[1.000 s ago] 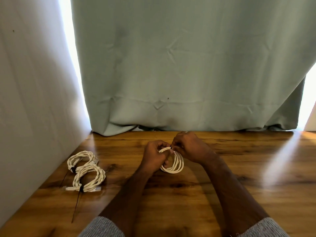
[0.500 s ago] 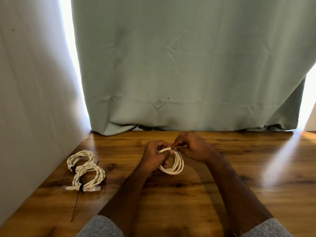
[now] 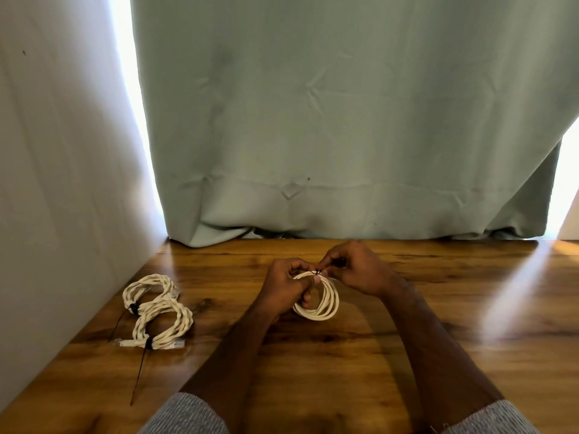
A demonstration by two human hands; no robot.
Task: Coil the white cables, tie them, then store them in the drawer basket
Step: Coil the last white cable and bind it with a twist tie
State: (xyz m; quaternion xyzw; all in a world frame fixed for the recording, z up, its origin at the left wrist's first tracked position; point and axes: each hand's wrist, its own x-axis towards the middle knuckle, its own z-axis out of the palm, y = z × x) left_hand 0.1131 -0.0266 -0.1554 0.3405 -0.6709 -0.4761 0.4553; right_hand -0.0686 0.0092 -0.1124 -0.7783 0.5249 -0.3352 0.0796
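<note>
Coil: white cable, held upright above the table, centre.
Left hand: fingers curled round the coil's left side.
Right hand: fingertips pinched on a black tie at the coil's top.
Tied coils: laid at left, near the wall.

This looks like a room in a home, with a glossy wooden table pushed into a corner. Behind the table hangs a long pale green curtain whose hem bunches on the table's far edge, with daylight glaring past both its sides as from a window. To the table's left stands a plain white wall.
</note>
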